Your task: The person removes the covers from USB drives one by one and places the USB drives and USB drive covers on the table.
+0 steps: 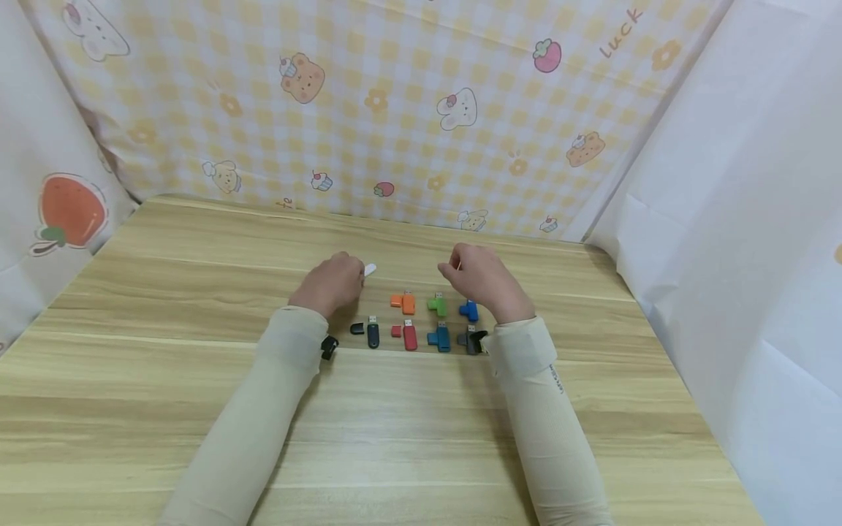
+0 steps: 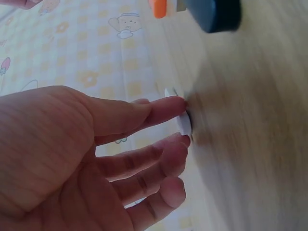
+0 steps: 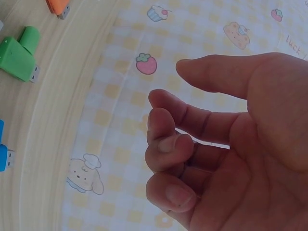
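Note:
My left hand [image 1: 334,281] is low over the table, its thumb and fingertips pinching a small white USB stick [image 1: 370,269]. In the left wrist view the white stick [image 2: 184,124] lies close to the wood, partly covered by the fingertips. My right hand [image 1: 483,276] hovers beyond the green USB stick [image 1: 437,305] and the blue one [image 1: 469,311]. Its fingers [image 3: 168,149] are loosely bent and hold nothing, with a gap between thumb and index finger. An orange USB stick [image 1: 408,302] lies between the two hands.
Nearer me is a row with a black USB stick [image 1: 373,334], a red one [image 1: 411,337], a teal one [image 1: 444,338] and a grey one [image 1: 471,343], the last partly behind the right wrist strap. A black cap [image 1: 357,329] and red cap [image 1: 396,331] lie beside theirs. Patterned cloth [image 1: 395,109] hangs behind.

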`<state>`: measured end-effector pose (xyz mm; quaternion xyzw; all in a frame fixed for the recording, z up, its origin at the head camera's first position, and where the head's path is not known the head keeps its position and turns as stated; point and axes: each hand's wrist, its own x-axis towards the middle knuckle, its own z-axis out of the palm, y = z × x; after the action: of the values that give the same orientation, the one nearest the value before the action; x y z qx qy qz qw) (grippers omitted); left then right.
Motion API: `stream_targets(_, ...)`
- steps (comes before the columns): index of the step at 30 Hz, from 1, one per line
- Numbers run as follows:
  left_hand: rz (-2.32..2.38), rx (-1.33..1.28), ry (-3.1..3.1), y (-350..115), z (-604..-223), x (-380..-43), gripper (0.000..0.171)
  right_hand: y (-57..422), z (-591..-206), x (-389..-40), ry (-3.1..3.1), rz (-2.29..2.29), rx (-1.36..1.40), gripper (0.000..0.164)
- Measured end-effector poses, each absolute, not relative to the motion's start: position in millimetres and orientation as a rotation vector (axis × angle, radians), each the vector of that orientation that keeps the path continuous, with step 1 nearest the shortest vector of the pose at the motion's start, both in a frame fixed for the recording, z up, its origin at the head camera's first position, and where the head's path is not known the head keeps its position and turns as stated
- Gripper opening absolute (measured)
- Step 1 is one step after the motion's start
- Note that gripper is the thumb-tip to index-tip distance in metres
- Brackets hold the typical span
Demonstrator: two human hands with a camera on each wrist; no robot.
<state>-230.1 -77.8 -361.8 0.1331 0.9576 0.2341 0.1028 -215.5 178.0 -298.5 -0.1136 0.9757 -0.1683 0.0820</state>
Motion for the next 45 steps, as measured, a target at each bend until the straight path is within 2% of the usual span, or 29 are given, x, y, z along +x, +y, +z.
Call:
stream_targets(9, 0.714, 0.341, 2.851, -80.1, -364.1, -233.0, 0.021, 179.0, -299.4, -215.5, 2.913, -0.522, -0.336, 0.027)
stream_targets(26, 0.656, 0.341, 2.924, -78.3, -374.4, -237.9, 0.019, 174.8, -298.8, -213.7, 2.889, -0.53, -0.344, 0.029)
stream_targets(32, 0.784, 0.358, 2.932, -76.9, -361.0, -232.8, 0.017, 176.0, -298.5, -214.3, 2.9, -0.53, -0.361, 0.028)
stream_targets(40, 0.829, 0.46, 2.965, -67.4, -333.7, -219.1, 0.023, 174.3, -298.3, -213.9, 2.921, -0.585, -0.381, 0.026)
stream_targets(45, 0.804, 0.536, 2.979, -57.5, -315.2, -208.9, 0.023, 172.2, -296.1, -214.6, 2.948, -0.643, -0.443, 0.034)
